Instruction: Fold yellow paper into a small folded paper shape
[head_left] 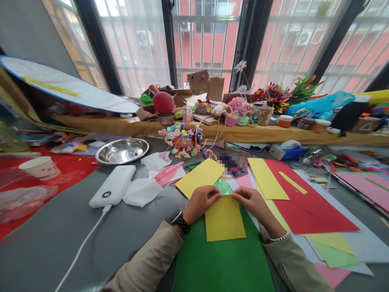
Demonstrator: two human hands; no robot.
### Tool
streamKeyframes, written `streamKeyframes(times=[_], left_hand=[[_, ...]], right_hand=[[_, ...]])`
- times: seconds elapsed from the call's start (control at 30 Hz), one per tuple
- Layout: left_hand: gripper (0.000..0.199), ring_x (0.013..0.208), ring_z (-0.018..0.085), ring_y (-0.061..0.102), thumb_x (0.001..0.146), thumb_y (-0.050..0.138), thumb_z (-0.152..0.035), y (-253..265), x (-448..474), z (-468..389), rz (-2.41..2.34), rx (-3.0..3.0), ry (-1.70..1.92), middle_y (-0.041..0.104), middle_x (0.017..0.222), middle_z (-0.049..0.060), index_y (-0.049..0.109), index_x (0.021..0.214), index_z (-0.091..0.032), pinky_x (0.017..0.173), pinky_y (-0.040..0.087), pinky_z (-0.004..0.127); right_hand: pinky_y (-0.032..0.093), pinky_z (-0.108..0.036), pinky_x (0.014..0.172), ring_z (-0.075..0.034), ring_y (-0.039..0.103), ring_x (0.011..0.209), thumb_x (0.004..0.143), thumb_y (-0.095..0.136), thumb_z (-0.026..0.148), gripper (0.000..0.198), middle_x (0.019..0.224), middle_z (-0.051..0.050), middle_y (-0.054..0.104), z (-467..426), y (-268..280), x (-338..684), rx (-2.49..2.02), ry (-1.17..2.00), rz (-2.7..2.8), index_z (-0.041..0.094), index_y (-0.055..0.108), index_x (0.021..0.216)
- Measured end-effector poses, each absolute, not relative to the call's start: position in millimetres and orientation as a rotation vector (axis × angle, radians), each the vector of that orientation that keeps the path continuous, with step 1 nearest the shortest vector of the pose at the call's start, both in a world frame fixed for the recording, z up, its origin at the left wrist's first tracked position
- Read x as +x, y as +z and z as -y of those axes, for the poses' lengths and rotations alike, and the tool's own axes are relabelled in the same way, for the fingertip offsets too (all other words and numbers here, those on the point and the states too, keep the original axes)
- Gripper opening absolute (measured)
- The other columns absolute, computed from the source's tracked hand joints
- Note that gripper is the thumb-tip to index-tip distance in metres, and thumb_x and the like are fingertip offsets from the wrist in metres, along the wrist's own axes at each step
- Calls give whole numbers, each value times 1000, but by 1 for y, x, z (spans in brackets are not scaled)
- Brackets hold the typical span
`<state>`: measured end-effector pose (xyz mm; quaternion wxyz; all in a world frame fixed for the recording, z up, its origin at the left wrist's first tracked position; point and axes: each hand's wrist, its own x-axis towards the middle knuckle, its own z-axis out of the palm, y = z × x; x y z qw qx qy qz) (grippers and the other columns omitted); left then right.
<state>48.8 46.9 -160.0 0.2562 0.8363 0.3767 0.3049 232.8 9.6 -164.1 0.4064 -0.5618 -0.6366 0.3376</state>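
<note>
A yellow square of paper is held by its top edge over a green sheet. My left hand pinches its upper left corner, and a dark watch sits on that wrist. At the upper right corner, the fingers of my right hand are closed on the same paper; a beaded bracelet circles that wrist. Just beyond my left hand lies another yellow sheet. To the right, a yellow strip and a thin yellow piece rest on a red sheet.
A white power bank with a cable lies left, near crumpled white tissue and a steel plate. A paper cup stands far left. Pipe-cleaner flowers and a craft-laden window ledge are at the back.
</note>
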Motion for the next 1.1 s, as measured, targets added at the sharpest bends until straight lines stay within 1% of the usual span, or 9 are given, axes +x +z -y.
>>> streamKeyframes(times=[0.23,0.4,0.57,0.67,0.93,1.1], left_hand=[[19,66,13,55,75,48,-30,-163,47,-48,-1002,2247,832,63,71,2,60,72,-15,59,38,20],[21,60,11,53,74,48,-30,-163,44,-49,-945,2239,778,62,67,2,61,71,-13,55,38,19],[21,61,10,52,76,46,-29,-162,44,-48,-842,2265,672,62,69,1,61,76,-15,56,37,18],[21,60,10,52,77,46,-29,-162,45,-48,-796,2264,634,61,68,1,61,76,-14,55,36,17],[23,58,9,49,77,45,-32,-160,46,-49,-863,2292,614,59,64,0,60,72,-14,53,34,17],[27,56,9,46,77,44,-34,-158,42,-53,-931,2257,671,57,62,0,60,71,-13,51,33,18]], right_hand=[[34,-22,49,-12,47,52,67,55,38,24,55,1,54,-11,-169,234,-1463,779,1579,15,56,60],[36,-22,50,-13,49,54,68,54,36,22,57,0,55,-8,-166,230,-1430,813,1614,16,56,61],[39,-23,53,-14,53,58,69,54,35,21,60,-1,59,-5,-165,222,-1390,784,1696,16,57,63],[40,-23,55,-15,54,60,70,53,36,22,62,-2,61,-3,-165,218,-1360,773,1729,16,58,63],[40,-23,55,-14,54,59,71,52,33,19,62,-1,60,-3,-162,217,-1358,707,1752,16,58,64],[40,-23,55,-14,54,59,71,52,34,20,62,-2,60,-6,-159,228,-1389,664,1641,17,57,63]])
